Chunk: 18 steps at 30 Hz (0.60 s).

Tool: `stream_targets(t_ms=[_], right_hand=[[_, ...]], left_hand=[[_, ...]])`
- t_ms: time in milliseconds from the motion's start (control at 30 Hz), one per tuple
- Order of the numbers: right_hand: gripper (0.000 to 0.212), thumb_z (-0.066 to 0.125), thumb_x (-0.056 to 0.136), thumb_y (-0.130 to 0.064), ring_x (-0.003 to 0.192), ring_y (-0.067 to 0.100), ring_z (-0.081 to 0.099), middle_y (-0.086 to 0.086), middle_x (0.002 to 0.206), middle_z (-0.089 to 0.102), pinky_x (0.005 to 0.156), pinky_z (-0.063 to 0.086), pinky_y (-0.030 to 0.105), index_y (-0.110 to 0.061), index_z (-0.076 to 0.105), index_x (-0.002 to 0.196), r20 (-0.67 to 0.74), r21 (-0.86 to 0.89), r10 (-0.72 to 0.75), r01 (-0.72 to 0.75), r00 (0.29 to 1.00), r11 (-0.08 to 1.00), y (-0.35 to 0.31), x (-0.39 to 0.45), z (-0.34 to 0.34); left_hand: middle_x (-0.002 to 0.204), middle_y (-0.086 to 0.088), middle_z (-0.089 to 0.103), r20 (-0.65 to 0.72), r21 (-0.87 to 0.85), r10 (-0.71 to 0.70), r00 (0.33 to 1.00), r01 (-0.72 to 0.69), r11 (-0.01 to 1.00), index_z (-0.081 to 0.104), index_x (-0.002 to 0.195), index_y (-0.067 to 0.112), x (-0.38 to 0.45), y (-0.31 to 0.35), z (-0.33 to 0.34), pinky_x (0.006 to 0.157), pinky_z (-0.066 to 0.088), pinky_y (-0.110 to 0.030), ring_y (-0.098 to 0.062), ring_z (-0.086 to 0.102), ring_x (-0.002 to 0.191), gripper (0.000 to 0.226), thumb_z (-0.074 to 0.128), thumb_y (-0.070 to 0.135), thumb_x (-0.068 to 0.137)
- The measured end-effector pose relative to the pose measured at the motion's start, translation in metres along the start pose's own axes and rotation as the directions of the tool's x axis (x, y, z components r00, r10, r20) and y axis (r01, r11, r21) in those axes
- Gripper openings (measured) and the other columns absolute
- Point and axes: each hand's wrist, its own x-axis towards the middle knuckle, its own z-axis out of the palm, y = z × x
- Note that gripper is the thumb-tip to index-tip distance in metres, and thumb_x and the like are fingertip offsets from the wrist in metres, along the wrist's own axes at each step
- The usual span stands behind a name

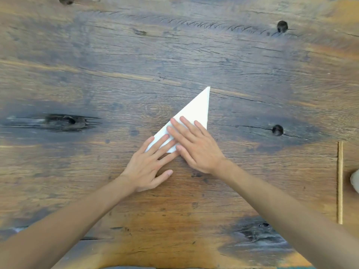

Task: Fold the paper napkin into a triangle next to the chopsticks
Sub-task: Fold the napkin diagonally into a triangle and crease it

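Observation:
A white paper napkin (196,109) lies on the wooden table (136,74) near its middle, folded into a narrow triangle whose tip points up and to the right. My left hand (147,166) rests flat with spread fingers on the napkin's lower left corner. My right hand (194,144) lies flat across the napkin's lower part, its fingers pointing up and left and overlapping my left fingertips. Neither hand grips the napkin; both press on it. A pair of light wooden chopsticks (340,181) lies upright in the view at the far right, well apart from the napkin.
A white rounded object (355,181) shows partly at the right edge, just beyond the chopsticks. The tabletop is rough dark wood with knots and cracks. Its near edge runs along the bottom of the view.

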Motion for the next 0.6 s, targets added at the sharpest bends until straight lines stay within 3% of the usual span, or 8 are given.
stream_targets(t_ms=[267,333,400,500,533,600], right_hand=[[0.057,0.017,0.111,-0.043,0.161,0.02,0.009,-0.007,0.174,0.013,0.128,0.015,0.048,-0.032,0.015,0.166,0.047,-0.147,0.018,-0.011,0.999,0.989,0.052,-0.007,-0.001],[0.056,0.017,0.11,-0.044,0.161,0.02,0.011,-0.009,0.173,0.013,0.128,0.014,0.05,-0.035,0.015,0.165,0.041,-0.154,0.12,-0.113,0.992,0.982,0.079,-0.005,-0.012],[0.057,0.018,0.109,-0.044,0.161,0.019,0.009,-0.009,0.173,0.013,0.128,0.011,0.051,-0.035,0.015,0.165,-0.014,-0.089,0.308,-0.308,0.951,0.947,0.107,-0.003,-0.027],[0.059,0.019,0.109,-0.041,0.162,0.02,0.005,-0.005,0.175,0.012,0.13,0.006,0.052,-0.027,0.013,0.166,-0.087,0.092,0.596,-0.589,0.798,0.803,0.125,0.0,-0.046],[0.06,0.021,0.109,-0.039,0.162,0.021,0.005,-0.003,0.175,0.012,0.13,0.006,0.051,-0.024,0.014,0.166,-0.106,0.104,0.602,-0.593,0.791,0.798,0.12,0.003,-0.048],[0.061,0.026,0.109,-0.037,0.161,0.024,0.008,0.002,0.174,0.015,0.129,0.008,0.05,-0.02,0.017,0.166,-0.121,0.053,0.463,-0.46,0.878,0.887,0.093,0.012,-0.046]], left_hand=[[0.173,-0.001,0.007,-0.029,0.038,0.026,0.999,-0.024,0.999,0.012,0.163,0.032,0.0,-0.003,0.008,0.127,0.012,-0.052,-0.026,0.007,0.159,0.068,0.026,0.057,0.102],[0.173,-0.001,0.006,-0.024,0.036,0.027,0.999,-0.026,0.999,0.011,0.163,0.031,0.0,-0.003,0.008,0.126,0.013,-0.053,-0.027,0.005,0.159,0.068,0.026,0.057,0.102],[0.173,-0.002,0.005,-0.018,0.037,0.025,1.0,-0.025,0.999,0.01,0.163,0.03,0.0,-0.002,0.007,0.126,0.014,-0.054,-0.027,0.004,0.159,0.069,0.025,0.058,0.102],[0.173,-0.002,0.003,-0.003,0.036,0.017,1.0,-0.017,0.999,0.008,0.163,0.031,0.0,-0.001,0.004,0.125,0.017,-0.056,-0.027,0.003,0.159,0.069,0.025,0.058,0.102],[0.173,-0.002,0.003,0.0,0.034,0.015,1.0,-0.015,0.999,0.007,0.163,0.031,0.0,-0.001,0.003,0.125,0.017,-0.056,-0.027,0.003,0.159,0.069,0.025,0.057,0.102],[0.173,-0.002,0.004,0.005,0.034,0.012,1.0,-0.012,0.999,0.007,0.163,0.031,0.0,-0.001,0.001,0.125,0.018,-0.056,-0.027,0.003,0.159,0.07,0.027,0.057,0.101]])
